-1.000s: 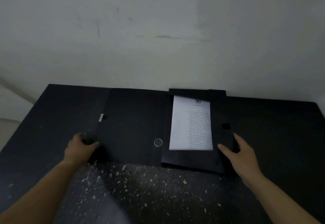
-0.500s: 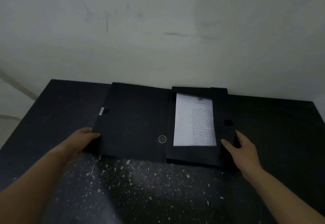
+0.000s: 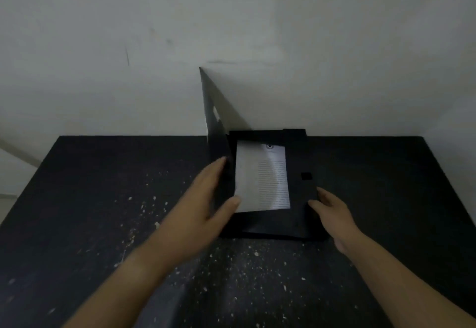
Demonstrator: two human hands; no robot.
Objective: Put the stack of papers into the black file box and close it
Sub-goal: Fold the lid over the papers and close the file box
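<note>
The black file box lies on the dark table, with the white stack of papers lying flat inside it. Its lid stands nearly upright along the box's left side, seen edge-on. My left hand grips the lid's lower part, fingers behind it and thumb in front by the paper's near left corner. My right hand rests on the box's near right corner, fingers curled at the edge beside the flap with a small square patch.
The black table is speckled with white paint flecks near its front. A pale wall rises right behind the box. The table's left edge drops off to a light floor.
The lid was lying flat to the left; my left hand has swung it up to nearly vertical. My right hand stays at the box's right side.
</note>
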